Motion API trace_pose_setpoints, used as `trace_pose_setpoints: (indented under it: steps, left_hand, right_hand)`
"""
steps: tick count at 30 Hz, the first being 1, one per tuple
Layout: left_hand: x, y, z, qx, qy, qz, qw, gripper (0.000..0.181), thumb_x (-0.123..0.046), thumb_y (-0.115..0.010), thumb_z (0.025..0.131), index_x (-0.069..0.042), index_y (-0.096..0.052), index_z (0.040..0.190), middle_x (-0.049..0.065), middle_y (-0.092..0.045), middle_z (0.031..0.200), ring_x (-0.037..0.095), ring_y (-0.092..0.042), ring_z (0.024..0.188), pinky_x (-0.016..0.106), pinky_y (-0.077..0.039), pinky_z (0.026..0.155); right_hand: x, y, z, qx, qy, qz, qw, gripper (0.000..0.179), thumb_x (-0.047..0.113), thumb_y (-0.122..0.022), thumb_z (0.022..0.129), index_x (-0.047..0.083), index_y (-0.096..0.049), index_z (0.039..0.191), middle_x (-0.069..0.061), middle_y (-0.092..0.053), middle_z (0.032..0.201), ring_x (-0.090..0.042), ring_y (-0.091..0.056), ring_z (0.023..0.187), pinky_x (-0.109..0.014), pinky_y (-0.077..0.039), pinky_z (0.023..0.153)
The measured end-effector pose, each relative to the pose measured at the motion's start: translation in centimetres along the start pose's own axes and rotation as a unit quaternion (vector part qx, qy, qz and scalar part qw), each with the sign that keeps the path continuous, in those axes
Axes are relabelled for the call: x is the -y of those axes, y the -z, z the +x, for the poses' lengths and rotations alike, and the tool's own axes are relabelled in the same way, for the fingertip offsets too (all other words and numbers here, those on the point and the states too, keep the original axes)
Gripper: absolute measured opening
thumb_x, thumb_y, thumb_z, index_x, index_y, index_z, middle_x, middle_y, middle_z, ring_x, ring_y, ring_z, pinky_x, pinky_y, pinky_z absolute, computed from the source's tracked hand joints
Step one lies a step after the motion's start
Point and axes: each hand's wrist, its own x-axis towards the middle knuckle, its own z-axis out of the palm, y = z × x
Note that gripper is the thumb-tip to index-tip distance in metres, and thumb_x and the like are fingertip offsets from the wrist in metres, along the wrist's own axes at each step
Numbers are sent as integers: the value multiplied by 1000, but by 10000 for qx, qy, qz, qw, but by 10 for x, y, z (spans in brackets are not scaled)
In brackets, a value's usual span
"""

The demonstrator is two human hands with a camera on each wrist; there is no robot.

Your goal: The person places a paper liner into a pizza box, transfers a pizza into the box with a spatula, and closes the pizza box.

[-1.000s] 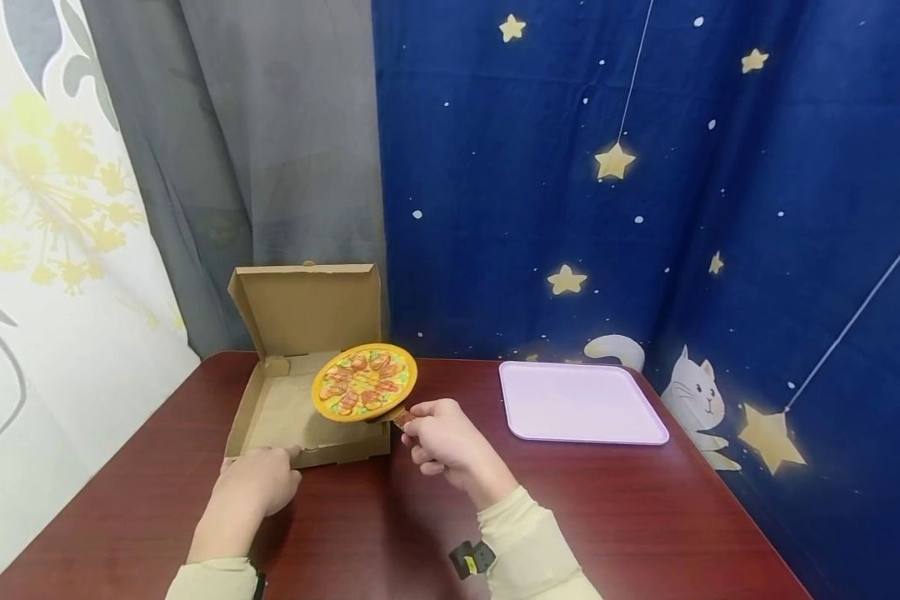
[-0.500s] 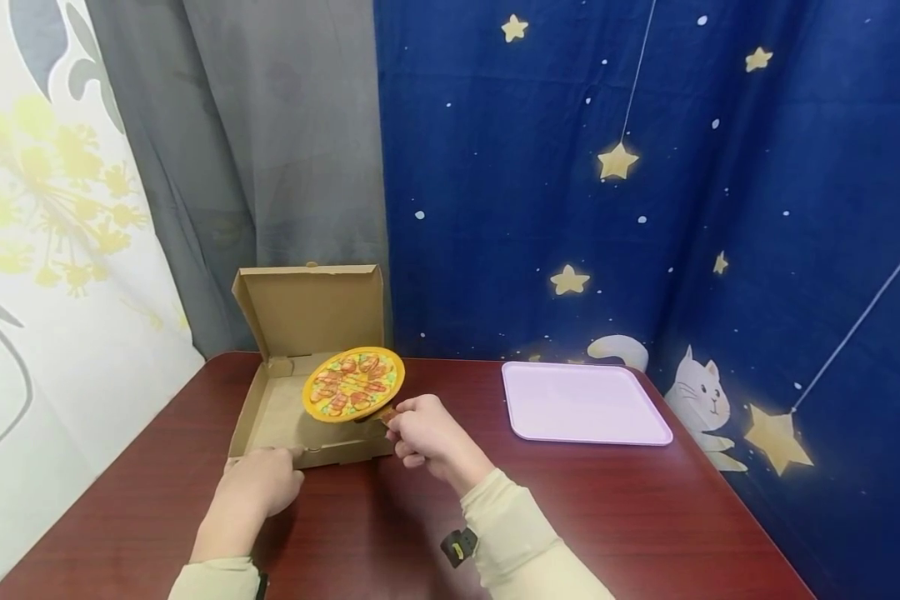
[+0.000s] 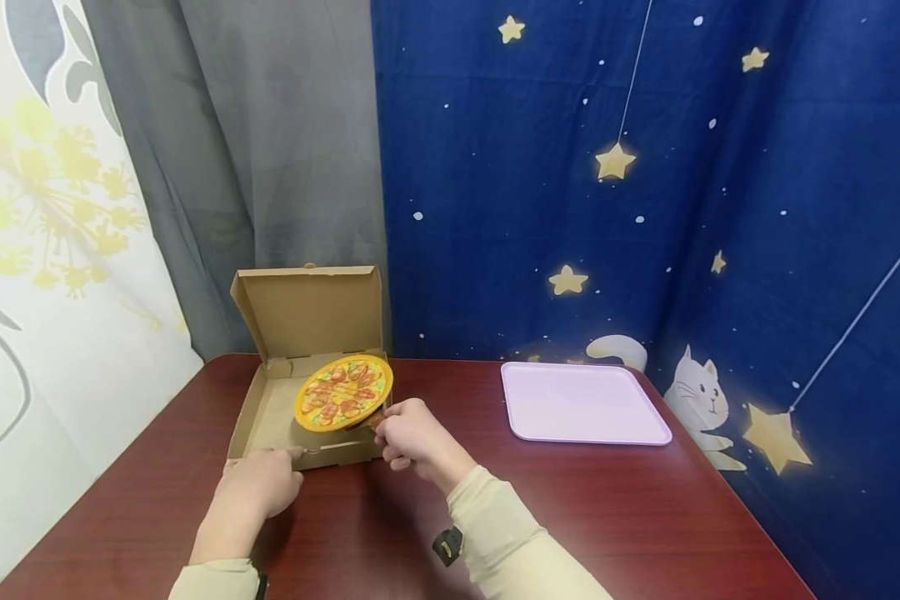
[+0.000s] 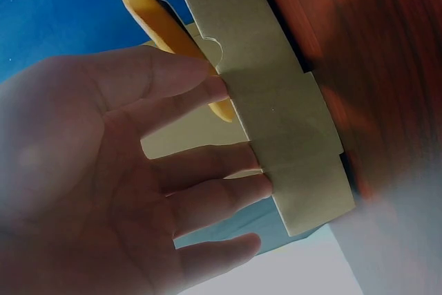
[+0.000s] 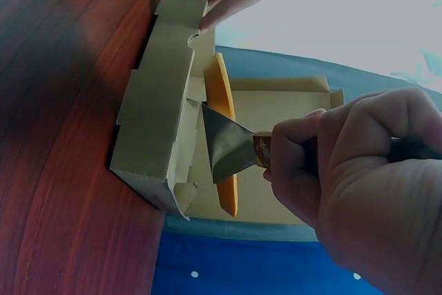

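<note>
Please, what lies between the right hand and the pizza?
In the right wrist view, the spatula blade and some handle lie between the right hand and the pizza.

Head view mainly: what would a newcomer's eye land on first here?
Probably the bright, round pizza, tilted on the metal-bladed spatula that the right hand grips, over the open cardboard box left of centre. Next, likely, the deep blue star-patterned curtain behind the table, then the pale lilac tray on the table's right side.
</note>
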Motion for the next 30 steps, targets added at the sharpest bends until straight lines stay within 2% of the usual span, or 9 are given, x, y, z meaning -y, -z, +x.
trace_pose_setpoints:
  steps: [7,18,25,30]
  left_hand:
    - [-1,1,0,30,-8,27,10000,48,-17,-60,96,-1,-67,141,35,-63,140,59,-61,128,83,-42,100]
    - [-1,1,0,76,33,59,9999,48,-17,-61,96,-1,-67,141,36,-63,139,61,-61,127,84,-40,103]
    - [-1,2,1,137,53,74,9999,47,-17,-60,97,-2,-67,141,38,-65,135,60,-62,125,84,-40,102]
    - [-1,2,1,140,58,61,9999,46,-18,-61,97,-2,-68,140,38,-66,133,60,-62,124,84,-39,103]
  right_hand:
    - [-1,-6,6,118,32,-151,9998,16,-12,-45,90,3,-51,88,-4,-46,75,-5,-23,50,-16,-17,45]
    - [-3,-16,13,158,86,-466,9988,26,-13,-43,88,7,-49,72,-4,-47,74,-4,-25,50,-17,-19,44]
    - [0,-25,16,232,75,-557,9981,25,-14,-41,86,5,-47,71,-4,-46,72,-4,-25,49,-16,-19,45]
    - [1,-30,17,112,98,-952,9953,29,-12,-39,86,9,-45,66,-2,-46,66,-5,-28,49,-16,-23,44]
